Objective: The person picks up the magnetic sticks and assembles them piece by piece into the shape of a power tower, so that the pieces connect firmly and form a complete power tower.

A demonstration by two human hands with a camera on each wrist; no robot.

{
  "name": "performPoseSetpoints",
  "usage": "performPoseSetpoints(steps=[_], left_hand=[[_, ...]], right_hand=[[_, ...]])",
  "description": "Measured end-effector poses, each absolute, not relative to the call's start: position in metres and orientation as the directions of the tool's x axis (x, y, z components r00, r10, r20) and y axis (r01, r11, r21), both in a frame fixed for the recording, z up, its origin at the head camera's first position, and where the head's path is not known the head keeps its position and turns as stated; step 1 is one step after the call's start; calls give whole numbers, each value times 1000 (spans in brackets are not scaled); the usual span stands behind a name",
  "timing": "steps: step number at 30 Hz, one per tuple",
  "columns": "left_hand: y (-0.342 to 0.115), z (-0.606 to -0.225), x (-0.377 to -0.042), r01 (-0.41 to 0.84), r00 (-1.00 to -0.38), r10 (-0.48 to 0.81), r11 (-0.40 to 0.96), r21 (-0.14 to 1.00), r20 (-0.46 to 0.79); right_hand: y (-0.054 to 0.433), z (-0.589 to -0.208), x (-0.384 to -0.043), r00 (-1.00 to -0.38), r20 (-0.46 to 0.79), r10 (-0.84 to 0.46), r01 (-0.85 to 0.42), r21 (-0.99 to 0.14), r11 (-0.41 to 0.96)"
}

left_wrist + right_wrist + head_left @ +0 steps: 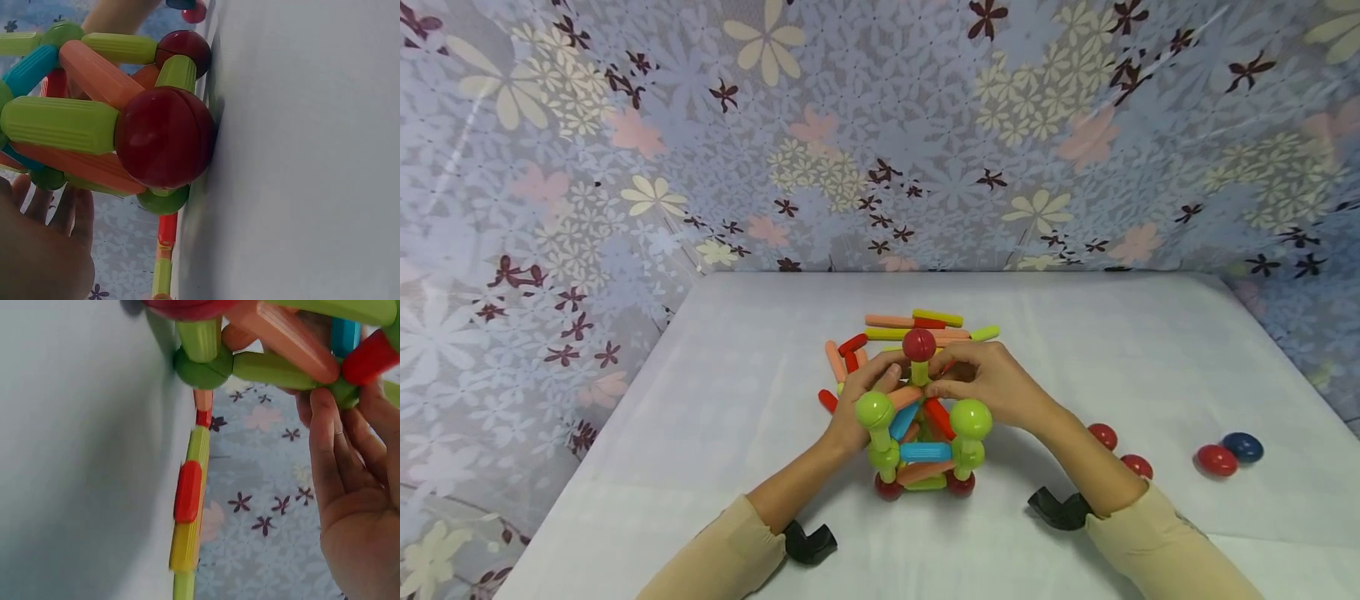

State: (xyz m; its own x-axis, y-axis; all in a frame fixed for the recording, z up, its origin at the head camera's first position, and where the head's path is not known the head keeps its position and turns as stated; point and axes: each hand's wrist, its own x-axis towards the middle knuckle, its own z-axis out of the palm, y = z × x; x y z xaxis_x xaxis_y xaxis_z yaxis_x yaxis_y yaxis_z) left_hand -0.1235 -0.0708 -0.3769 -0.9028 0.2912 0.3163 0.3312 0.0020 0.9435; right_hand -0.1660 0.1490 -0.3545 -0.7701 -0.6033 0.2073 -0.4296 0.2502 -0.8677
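Observation:
A toy frame of ridged plastic rods and balls stands on the white table, with lime, salmon, blue and red rods (940, 419). Dark red balls (165, 137) sit at its base, and another dark red ball (919, 344) tops the far upright. My left hand (853, 410) grips the frame's far left side, its thumb by a salmon rod (906, 397). From the right, my right hand (992, 379) pinches a green ball (345, 392) where several rods meet. The frame partly hides the left fingers.
Loose rods (887, 334) lie behind the frame and to its left, in red, salmon, yellow and lime. On the right are red balls (1217, 460) and a blue ball (1243, 447). Black pieces (811, 543) sit by both sleeves. Flowered cloth (880, 150) hangs behind the table.

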Motion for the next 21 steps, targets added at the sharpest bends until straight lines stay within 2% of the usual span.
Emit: performPoseSetpoints(steps=[4, 9, 13, 18, 21], left_hand=[[-72, -389, -129, 299, -901, 318, -33, 954, 294], [-72, -392, -131, 335, -863, 376, -74, 939, 337], [-73, -395, -134, 374, -829, 396, -131, 918, 394], [-74, -396, -135, 418, -816, 378, -135, 898, 437], [-75, -398, -136, 434, -811, 368, -142, 890, 454]], right_hand=[[158, -364, -177, -778, 188, -600, -487, -783, 386], [164, -385, -187, -772, 121, -624, -575, -550, 606], [166, -391, -187, -753, 80, -653, -618, -426, 661], [170, -393, -189, -795, 90, -599, -587, -359, 726], [173, -395, -191, -799, 111, -590, -590, -329, 737]])
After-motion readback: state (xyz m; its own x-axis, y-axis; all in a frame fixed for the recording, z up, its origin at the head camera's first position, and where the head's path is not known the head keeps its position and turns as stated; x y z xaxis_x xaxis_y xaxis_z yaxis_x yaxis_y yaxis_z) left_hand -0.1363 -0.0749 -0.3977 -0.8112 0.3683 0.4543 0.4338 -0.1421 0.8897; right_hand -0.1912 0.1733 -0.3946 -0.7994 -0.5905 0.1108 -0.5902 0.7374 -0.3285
